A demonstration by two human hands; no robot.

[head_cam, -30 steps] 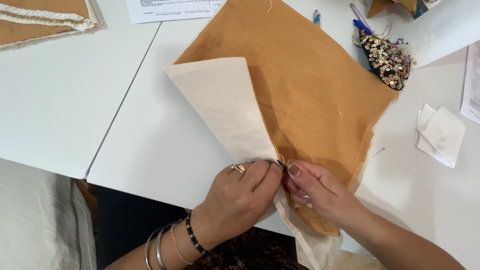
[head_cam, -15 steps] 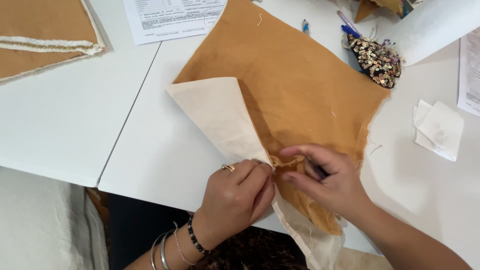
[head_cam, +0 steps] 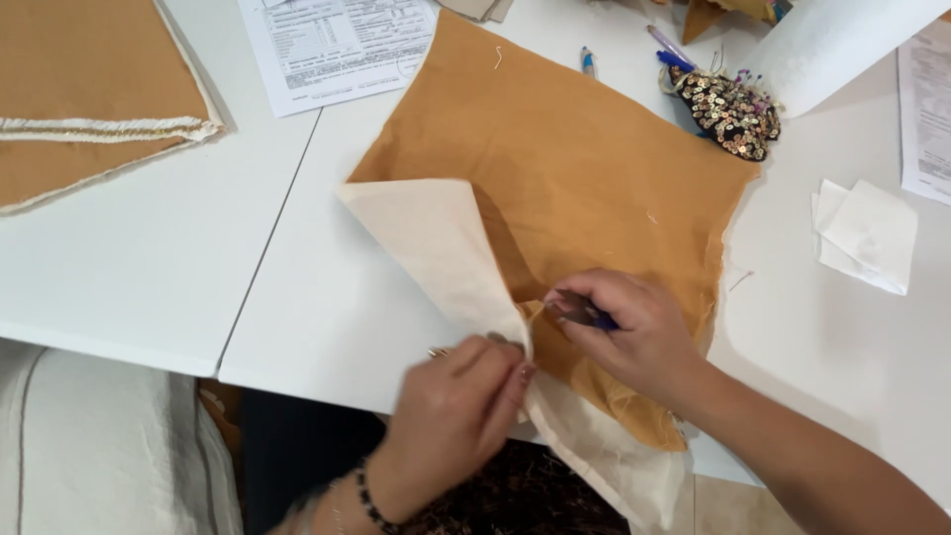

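Observation:
A mustard-brown fabric panel (head_cam: 584, 188) lies on the white table (head_cam: 327, 307), with its cream lining (head_cam: 446, 248) folded back along the left edge. My left hand (head_cam: 461, 411) pinches the cream lining at the seam near the table's front edge. My right hand (head_cam: 634, 332) rests on the brown fabric just right of the seam and grips a small dark blue tool (head_cam: 586, 317), its tip at the seam between the two layers. The tool's tip is hidden by my fingers.
A second brown fabric piece with cream trim (head_cam: 89, 109) lies at the far left. A printed paper sheet (head_cam: 337, 45) is at the back. A sequined pincushion (head_cam: 728, 111) with pins, pens (head_cam: 669, 50) and folded white fabric squares (head_cam: 867, 238) sit to the right.
My right hand has slid up and right onto the brown fabric, and the cream lining is pulled further apart from it. The view has shifted slightly closer.

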